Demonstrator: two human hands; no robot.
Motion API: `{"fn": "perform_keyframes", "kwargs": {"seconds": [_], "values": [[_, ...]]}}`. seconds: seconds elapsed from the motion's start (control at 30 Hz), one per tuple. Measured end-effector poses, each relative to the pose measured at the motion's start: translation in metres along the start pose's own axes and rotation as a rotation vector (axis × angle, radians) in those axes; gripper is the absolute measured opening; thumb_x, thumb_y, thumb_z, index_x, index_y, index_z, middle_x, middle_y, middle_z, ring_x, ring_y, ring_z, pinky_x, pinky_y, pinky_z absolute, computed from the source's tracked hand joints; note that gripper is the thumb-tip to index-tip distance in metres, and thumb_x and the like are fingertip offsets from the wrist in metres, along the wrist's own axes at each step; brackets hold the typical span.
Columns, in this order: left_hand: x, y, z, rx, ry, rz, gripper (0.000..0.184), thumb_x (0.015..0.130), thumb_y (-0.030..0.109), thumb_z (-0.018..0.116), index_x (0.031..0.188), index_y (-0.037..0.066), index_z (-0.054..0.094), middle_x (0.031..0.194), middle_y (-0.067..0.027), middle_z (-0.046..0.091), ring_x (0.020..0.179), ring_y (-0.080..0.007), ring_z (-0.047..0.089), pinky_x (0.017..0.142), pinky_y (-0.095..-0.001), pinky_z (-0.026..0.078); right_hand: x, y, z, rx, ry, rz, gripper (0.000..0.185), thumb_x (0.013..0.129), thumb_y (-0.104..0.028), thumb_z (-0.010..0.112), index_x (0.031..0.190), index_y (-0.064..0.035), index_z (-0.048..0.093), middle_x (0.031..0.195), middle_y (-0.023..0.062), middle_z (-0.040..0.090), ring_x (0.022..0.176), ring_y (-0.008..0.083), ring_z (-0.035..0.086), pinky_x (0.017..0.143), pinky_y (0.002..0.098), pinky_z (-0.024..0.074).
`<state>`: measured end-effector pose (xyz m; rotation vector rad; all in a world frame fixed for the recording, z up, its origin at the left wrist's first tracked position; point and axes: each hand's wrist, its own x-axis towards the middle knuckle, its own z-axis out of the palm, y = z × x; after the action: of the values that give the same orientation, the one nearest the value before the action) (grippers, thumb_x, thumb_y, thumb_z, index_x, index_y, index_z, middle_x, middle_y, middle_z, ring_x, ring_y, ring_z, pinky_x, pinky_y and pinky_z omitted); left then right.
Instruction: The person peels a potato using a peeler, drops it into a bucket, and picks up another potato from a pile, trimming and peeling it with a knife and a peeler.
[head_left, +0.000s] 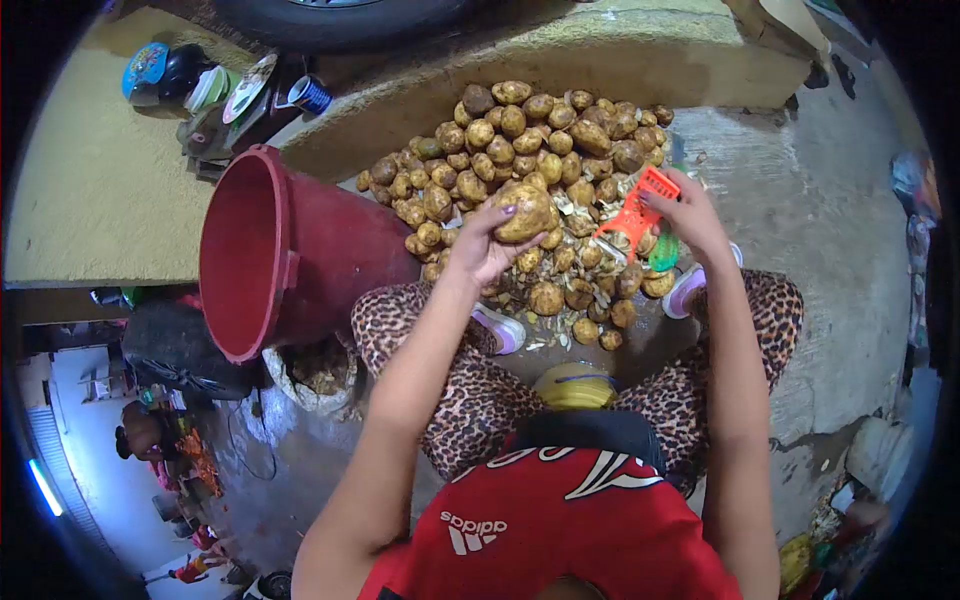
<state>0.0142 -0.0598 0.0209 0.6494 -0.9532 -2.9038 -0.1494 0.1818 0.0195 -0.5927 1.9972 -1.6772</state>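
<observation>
My left hand [490, 245] is closed round a large brown potato [524, 212], held up over the heap. An orange peeler [634, 212] with a slotted handle is in my right hand [680, 205], its wide end pointing down and left, apart from the potato. Below and beyond both hands a big heap of potatoes [510, 145] lies on the floor against a low wall, with pale peelings scattered among them. Near my right hand a green object [663, 250] lies by the heap's right edge.
A large red bucket [330, 250] lies tipped at the left, its mouth facing left. Under it is an open sack [315, 378]. Bottles and a blue cup [312, 96] stand on the ledge [100, 220]. My feet flank the heap; a yellow object [575, 388] sits between my legs.
</observation>
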Motion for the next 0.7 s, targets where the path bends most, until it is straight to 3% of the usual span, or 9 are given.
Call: {"fn": "perform_keyframes", "kwargs": {"seconds": [0.07, 0.17, 0.2, 0.3, 0.33, 0.43, 0.47, 0.6, 0.7], "values": [[-0.019, -0.018, 0.002, -0.118, -0.015, 0.061, 0.045, 0.072, 0.001, 0.055, 0.115, -0.004, 0.041, 0.110, -0.0187, 0.053, 0.105, -0.0323, 0.052, 0.090, -0.0502, 0.043, -0.005, -0.007, 0.007, 0.290, -0.114, 0.145, 0.014, 0.079, -0.011, 0.059, 0.089, -0.0025, 0.055, 0.071, 0.0029, 0.057, 0.054, 0.0092, 0.053, 0.047, 0.0223, 0.0442], [-0.047, -0.041, 0.005, -0.300, 0.017, 0.086, 0.054, 0.071, -0.002, 0.052, 0.121, -0.007, 0.034, 0.119, -0.0236, 0.045, 0.114, -0.0361, 0.043, 0.097, -0.0529, 0.035, -0.022, -0.025, 0.017, 0.525, -0.012, 0.278, 0.013, 0.081, -0.011, 0.058, 0.091, -0.0031, 0.055, 0.072, 0.0025, 0.058, 0.054, 0.0087, 0.054, 0.044, 0.0228, 0.0461], [-0.055, -0.045, 0.011, -0.214, -0.011, 0.121, 0.055, 0.074, 0.007, 0.051, 0.123, -0.007, 0.032, 0.121, -0.0259, 0.042, 0.116, -0.0412, 0.039, 0.099, -0.0544, 0.030, -0.028, -0.025, 0.017, 0.594, 0.010, 0.297, 0.014, 0.081, -0.011, 0.058, 0.092, -0.0037, 0.056, 0.073, 0.0027, 0.059, 0.054, 0.0086, 0.055, 0.045, 0.0221, 0.0466], [-0.076, -0.048, 0.028, -0.489, -0.149, 0.055, 0.058, 0.076, 0.021, 0.051, 0.123, -0.007, 0.032, 0.121, -0.0260, 0.043, 0.114, -0.0440, 0.040, 0.097, -0.0523, 0.034, -0.040, -0.017, 0.018, 0.767, 0.067, 0.337, 0.015, 0.081, -0.012, 0.059, 0.094, -0.0050, 0.057, 0.077, 0.0031, 0.060, 0.054, 0.0084, 0.055, 0.045, 0.0204, 0.0473], [-0.077, -0.053, 0.027, -0.434, -0.141, 0.075, 0.066, 0.080, 0.036, 0.045, 0.127, -0.007, 0.027, 0.125, -0.0278, 0.038, 0.116, -0.0477, 0.035, 0.096, -0.0538, 0.034, -0.041, -0.014, 0.019, 0.803, 0.076, 0.333, 0.016, 0.081, -0.012, 0.060, 0.094, -0.0051, 0.057, 0.077, 0.0031, 0.061, 0.054, 0.0083, 0.055, 0.045, 0.0201, 0.0470], [-0.078, -0.057, 0.020, -0.526, -0.246, -0.130, 0.065, 0.083, 0.041, 0.044, 0.128, -0.004, 0.027, 0.124, -0.0279, 0.039, 0.114, -0.0479, 0.038, 0.092, -0.0549, 0.037, -0.057, -0.014, 0.026, 0.813, 0.097, 0.381, 0.017, 0.081, -0.013, 0.060, 0.095, -0.0046, 0.057, 0.078, 0.0035, 0.061, 0.054, 0.0083, 0.055, 0.045, 0.0192, 0.0467], [-0.076, -0.062, 0.020, -0.363, -0.139, -0.099, 0.058, 0.086, 0.044, 0.042, 0.124, 0.001, 0.035, 0.117, -0.0231, 0.047, 0.108, -0.0425, 0.046, 0.085, -0.0510, 0.045, -0.061, -0.015, 0.033, 0.801, 0.116, 0.394, 0.016, 0.081, -0.013, 0.060, 0.095, -0.0046, 0.057, 0.078, 0.0034, 0.061, 0.054, 0.0083, 0.055, 0.046, 0.0191, 0.0466], [-0.070, -0.079, 0.010, -0.204, 0.040, -0.028, 0.041, 0.086, 0.033, 0.045, 0.114, 0.003, 0.047, 0.108, -0.0180, 0.055, 0.098, -0.0355, 0.056, 0.075, -0.0450, 0.050, -0.063, -0.004, 0.041, 0.726, 0.027, 0.351, 0.015, 0.082, -0.015, 0.059, 0.092, -0.0048, 0.057, 0.073, 0.0028, 0.060, 0.051, 0.0080, 0.053, 0.045, 0.0194, 0.0455], [-0.069, -0.082, 0.006, -0.183, 0.061, -0.068, 0.038, 0.085, 0.030, 0.048, 0.111, 0.003, 0.049, 0.109, -0.0168, 0.055, 0.094, -0.0324, 0.057, 0.074, -0.0428, 0.050, -0.065, -0.006, 0.045, 0.646, -0.026, 0.322, 0.014, 0.082, -0.014, 0.058, 0.090, -0.0035, 0.056, 0.071, 0.0029, 0.059, 0.050, 0.0087, 0.052, 0.043, 0.0209, 0.0439]]}}
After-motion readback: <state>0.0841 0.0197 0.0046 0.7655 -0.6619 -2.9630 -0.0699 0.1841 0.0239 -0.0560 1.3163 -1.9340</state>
